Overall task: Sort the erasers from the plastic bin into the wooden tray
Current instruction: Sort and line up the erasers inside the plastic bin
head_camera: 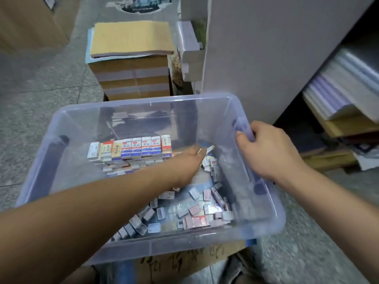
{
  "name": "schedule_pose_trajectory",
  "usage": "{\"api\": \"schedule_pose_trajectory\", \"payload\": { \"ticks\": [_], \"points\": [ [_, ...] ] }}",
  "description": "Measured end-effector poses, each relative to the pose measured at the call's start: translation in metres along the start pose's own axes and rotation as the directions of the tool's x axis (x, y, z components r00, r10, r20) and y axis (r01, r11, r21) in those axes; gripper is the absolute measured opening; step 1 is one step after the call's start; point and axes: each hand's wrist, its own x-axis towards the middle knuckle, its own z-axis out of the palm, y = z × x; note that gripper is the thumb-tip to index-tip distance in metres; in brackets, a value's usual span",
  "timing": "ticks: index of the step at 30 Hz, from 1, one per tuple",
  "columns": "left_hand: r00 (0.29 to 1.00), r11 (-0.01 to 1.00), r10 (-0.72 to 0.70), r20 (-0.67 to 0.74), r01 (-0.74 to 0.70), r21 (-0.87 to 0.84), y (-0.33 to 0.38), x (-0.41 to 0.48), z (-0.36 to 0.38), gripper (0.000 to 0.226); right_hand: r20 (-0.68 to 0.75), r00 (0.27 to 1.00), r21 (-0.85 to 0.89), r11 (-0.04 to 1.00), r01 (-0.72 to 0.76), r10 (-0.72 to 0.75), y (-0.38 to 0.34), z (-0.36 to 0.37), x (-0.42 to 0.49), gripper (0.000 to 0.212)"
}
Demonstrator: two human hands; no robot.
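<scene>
A clear plastic bin (pixel 143 111) fills the middle of the view. Inside it, a neat row of upright packaged erasers (pixel 131 149) stands at the back left. Several loose erasers (pixel 184 210) lie scattered across the near and right part of the floor. My left hand (pixel 188 162) reaches deep into the bin, and a small white eraser (pixel 210 149) sticks out at its fingertips. My right hand (pixel 268 152) grips the bin's right rim. No wooden tray is visible.
A stack of cardboard boxes (pixel 133 78) topped with a tan sheet stands behind the bin. A grey cabinet (pixel 266 48) rises at the right, with shelves of paper stacks (pixel 340 89) beside it. Cardboard with writing (pixel 184 261) lies under the bin. Speckled floor surrounds everything.
</scene>
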Motion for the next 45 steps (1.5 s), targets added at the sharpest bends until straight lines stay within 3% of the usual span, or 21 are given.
{"api": "schedule_pose_trajectory", "payload": {
  "ticks": [8, 12, 15, 20, 26, 32, 38, 45],
  "points": [
    [1.0, 1.0, -0.018, -0.021, 0.019, 0.01, 0.002, 0.039, 0.02, 0.09, -0.021, 0.999, 0.05, 0.998, 0.028, -0.027, 0.007, 0.005, 0.006, 0.039],
    [0.995, 0.987, -0.094, -0.024, 0.089, -0.136, 0.002, 0.032, 0.02, 0.073, -0.02, 1.0, 0.075, 0.997, 0.02, -0.019, 0.007, 0.005, 0.006, 0.039],
    [0.984, 0.954, -0.151, 0.099, 0.171, -0.246, 0.004, 0.024, 0.02, 0.078, -0.021, 1.0, 0.092, 0.996, 0.023, -0.022, 0.007, 0.005, 0.005, 0.039],
    [0.963, 0.983, -0.164, 0.215, 0.177, -0.045, 0.013, 0.015, 0.021, 0.041, -0.032, 0.999, 0.11, 0.994, 0.03, -0.026, 0.007, 0.006, 0.005, 0.039],
    [0.966, 0.99, -0.138, 0.22, 0.136, 0.023, 0.016, 0.011, 0.018, 0.026, -0.041, 0.999, 0.114, 0.993, 0.032, -0.027, 0.007, 0.005, 0.005, 0.039],
    [0.981, 0.983, -0.064, 0.181, 0.093, -0.156, 0.001, 0.004, 0.021, 0.027, -0.049, 0.998, 0.114, 0.993, 0.037, -0.032, 0.007, 0.005, 0.005, 0.038],
    [0.972, 0.997, 0.019, 0.232, -0.002, -0.075, -0.001, -0.003, 0.026, 0.045, -0.051, 0.998, 0.113, 0.993, 0.036, -0.031, 0.006, 0.004, 0.005, 0.038],
    [0.976, 0.978, 0.059, 0.21, -0.015, -0.206, -0.012, -0.014, 0.017, 0.041, -0.046, 0.999, 0.123, 0.992, 0.034, -0.028, 0.007, 0.005, 0.005, 0.036]
  ]
}}
